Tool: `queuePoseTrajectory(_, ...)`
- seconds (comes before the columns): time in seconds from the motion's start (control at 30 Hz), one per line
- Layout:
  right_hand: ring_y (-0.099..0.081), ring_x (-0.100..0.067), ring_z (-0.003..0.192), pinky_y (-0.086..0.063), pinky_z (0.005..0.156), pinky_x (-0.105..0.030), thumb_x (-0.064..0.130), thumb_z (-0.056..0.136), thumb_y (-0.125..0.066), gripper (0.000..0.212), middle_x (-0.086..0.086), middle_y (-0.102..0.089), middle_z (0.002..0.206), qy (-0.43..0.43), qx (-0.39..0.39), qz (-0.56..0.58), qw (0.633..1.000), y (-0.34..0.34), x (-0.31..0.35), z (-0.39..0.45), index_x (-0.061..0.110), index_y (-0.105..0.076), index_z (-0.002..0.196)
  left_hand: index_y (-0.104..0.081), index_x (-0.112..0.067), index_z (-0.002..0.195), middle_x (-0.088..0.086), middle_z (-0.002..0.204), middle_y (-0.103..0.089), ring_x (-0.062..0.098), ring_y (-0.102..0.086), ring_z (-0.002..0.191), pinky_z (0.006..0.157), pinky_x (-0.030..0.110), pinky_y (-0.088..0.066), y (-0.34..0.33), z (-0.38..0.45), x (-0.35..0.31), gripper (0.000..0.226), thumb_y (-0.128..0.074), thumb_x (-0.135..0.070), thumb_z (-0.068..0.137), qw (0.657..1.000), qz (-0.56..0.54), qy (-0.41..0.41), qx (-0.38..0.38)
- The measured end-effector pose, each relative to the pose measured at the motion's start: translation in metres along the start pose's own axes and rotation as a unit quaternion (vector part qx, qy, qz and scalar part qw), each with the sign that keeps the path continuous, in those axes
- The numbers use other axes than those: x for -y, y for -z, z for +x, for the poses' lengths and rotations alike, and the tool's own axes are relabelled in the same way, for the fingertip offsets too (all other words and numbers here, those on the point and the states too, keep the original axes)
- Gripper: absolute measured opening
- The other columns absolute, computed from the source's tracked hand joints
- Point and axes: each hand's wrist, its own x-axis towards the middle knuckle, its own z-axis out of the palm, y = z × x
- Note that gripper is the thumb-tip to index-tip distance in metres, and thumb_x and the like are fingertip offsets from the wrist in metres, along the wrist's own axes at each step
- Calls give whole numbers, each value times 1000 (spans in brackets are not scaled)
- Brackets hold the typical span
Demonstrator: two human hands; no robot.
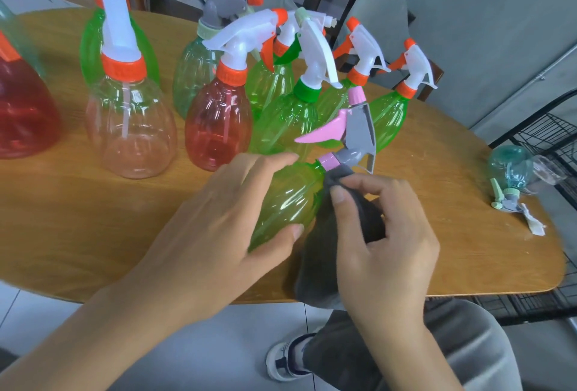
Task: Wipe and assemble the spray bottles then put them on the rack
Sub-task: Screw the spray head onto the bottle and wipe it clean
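- Step in hand, as judged: wiping. One green spray bottle (pixel 290 200) lies tilted on the wooden table (pixel 93 234), near its front edge, neck pointing away and to the right.
- Its grey trigger head (pixel 359 137) with pink lever and pink collar (pixel 327 162) is already on the neck, so this bottle looks assembled.
- Left hand (pixel 218 212) grips the bottle body: fingers curl over the far side, thumb presses the near side, steadying it.
- Right hand (pixel 384 234) pinches a dark grey cloth (pixel 327 253) between thumb and fingers. The cloth's upper end sits against the bottle shoulder, just below the pink collar; the rest hangs past the table edge.
- Behind stands a cluster of upright bottles with heads on: a clear bottle (pixel 134 128), a red bottle (pixel 215 128), several green ones, mostly with white heads and orange collars.
- At the right end of the table a pale blue-green bottle (pixel 509 169) lies on its side, a loose trigger head (pixel 505 200) just beside it. Judged not yet assembled.
- Black wire rack (pixel 549 134) stands off the table's right end. Whether it holds any bottles cannot be told.
- Next move calls for: running the cloth round the neck and down the body while the left hand turns the bottle, then a carry to the right, clear of the standing bottles.
- Risk, as judged: the standing bottles are close; a wide sweep could topple one.
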Motion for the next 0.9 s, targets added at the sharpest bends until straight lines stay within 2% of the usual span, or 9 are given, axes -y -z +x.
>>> queuePoseTrajectory(0.17,-62,-17,83,-46,76,-26,17,99,-63,6,5,-67,97,-40,-56,11,998,6,-8,16,15,-66,104,-32,-27,154,-16,140,-38,5,-43,125,94,28,-40,-3,2,3,78,-48,-68,89,1000,27,-4,-9)
queuePoseTrajectory(0.2,-62,-16,83,-46,76,-26,17,99,-62,5,5,-67,97,-41,-53,14,998,7,-9,18,15,-66,103,-34,-27,153,-16,140,-39,5,-44,125,95,27,-40,-3,2,3,78,-49,-68,88,1000,24,-7,-11)
queuePoseTrajectory(0.33,-60,-1,92,-41,80,-10,11,97,-63,6,3,-65,94,-14,6,25,1000,4,-3,11,16,-66,99,-40,-25,148,-13,138,-40,10,-45,127,99,28,-39,-4,3,3,75,-56,-68,89,1000,13,-20,-19)
queuePoseTrajectory(0.43,-59,3,94,-38,82,-7,10,96,-64,6,5,-65,95,4,44,28,999,1,0,1,14,-67,99,-43,-23,147,-12,137,-42,12,-47,126,100,28,-39,-4,3,3,78,-60,-66,85,999,11,-20,-26)
queuePoseTrajectory(0.57,-61,-3,88,-42,79,-12,15,97,-63,5,5,-66,95,-13,14,28,999,1,-2,1,16,-66,100,-44,-24,146,-12,136,-41,11,-45,125,98,21,-35,-4,4,3,80,-64,-66,81,999,15,-18,-25)
queuePoseTrajectory(0.67,-62,-6,89,-46,79,-17,16,97,-63,5,5,-66,95,-33,-26,26,999,3,-6,9,17,-66,101,-44,-25,144,-12,135,-41,10,-44,125,98,25,-35,-5,4,3,82,-65,-68,78,999,12,-15,-27)
queuePoseTrajectory(0.9,-64,-6,93,-45,81,-17,13,96,-65,7,4,-68,97,-23,34,49,998,1,-2,3,13,-70,100,-52,-20,141,-6,131,-46,16,-49,121,100,24,-36,-6,6,4,84,-75,-61,72,998,28,-22,-55)
